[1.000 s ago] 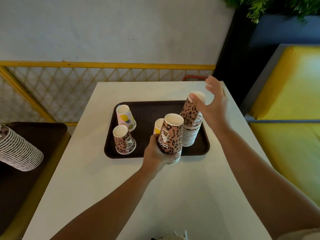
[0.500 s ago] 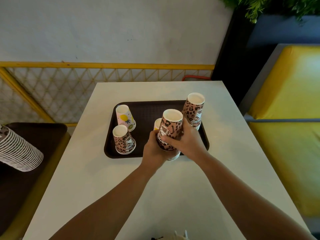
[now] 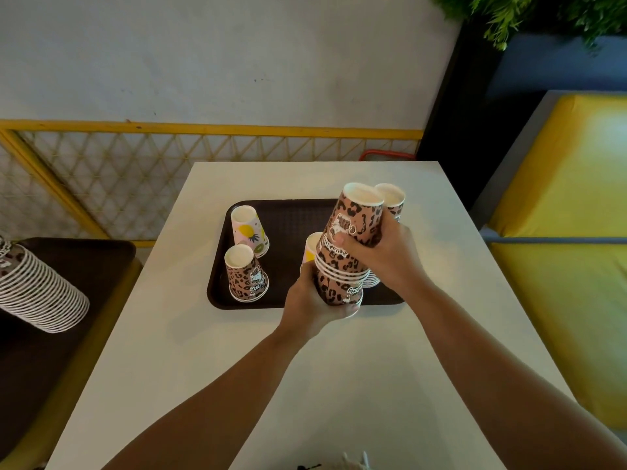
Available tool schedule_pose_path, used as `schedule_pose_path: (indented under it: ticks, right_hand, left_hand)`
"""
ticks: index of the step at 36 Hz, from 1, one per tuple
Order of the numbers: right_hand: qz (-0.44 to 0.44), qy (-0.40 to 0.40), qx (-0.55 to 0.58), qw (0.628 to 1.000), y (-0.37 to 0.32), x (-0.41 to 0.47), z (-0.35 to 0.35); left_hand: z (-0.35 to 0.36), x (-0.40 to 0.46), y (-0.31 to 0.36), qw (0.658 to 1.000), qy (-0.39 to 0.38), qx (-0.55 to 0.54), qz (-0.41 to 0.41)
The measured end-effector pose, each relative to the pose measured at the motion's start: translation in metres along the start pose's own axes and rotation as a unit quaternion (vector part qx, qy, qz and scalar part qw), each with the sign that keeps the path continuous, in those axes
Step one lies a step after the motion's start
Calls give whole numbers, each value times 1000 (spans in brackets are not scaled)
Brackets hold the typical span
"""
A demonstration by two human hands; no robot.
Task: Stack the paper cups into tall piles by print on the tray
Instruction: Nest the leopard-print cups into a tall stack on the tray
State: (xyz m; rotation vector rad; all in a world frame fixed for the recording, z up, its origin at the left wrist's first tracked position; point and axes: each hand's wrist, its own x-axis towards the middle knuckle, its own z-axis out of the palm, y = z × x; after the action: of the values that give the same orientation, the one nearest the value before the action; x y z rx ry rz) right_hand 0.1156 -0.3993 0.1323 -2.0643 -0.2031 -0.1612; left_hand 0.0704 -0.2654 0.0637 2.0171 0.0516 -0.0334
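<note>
Holding a short stack of leopard-print cups [image 3: 342,266] upside down in both hands, I have it raised just above the near edge of the brown tray [image 3: 288,218]. My left hand [image 3: 312,300] wraps the bottom cups, fingers curled under the lowest rim; my right hand [image 3: 383,256] clamps the upper cups from the far right side, thumb pressed across the print. The stack's long axis runs nearly upright, leaning a little away from me and to the right.

What matters next, I judge, is the tall leopard pile [image 3: 390,205] standing on the tray's right end: it sits directly behind my stack, just beyond my right hand and partly hidden by it, its top roughly level with the top of what I hold. My right hand is the nearer one. To cap that pile I would have to lift my stack clear of its top, then lower it along the same upright axis.

Toward the tray's left end stand a single leopard cup [image 3: 246,278] and, behind it, a pineapple-print cup [image 3: 249,230]. A yellow cup [image 3: 310,247] peeks out just left of my stack.
</note>
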Motion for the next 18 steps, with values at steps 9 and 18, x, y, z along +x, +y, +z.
schedule_pose_path:
  ticks: [9, 18]
  right_hand:
    - [-62, 174, 67, 980, -44, 35, -56]
    - [-38, 231, -18, 972, -13, 62, -60]
  left_hand:
    - [-1, 0, -1, 1000, 5, 17, 2]
    - [-2, 2, -2, 1000, 14, 25, 10]
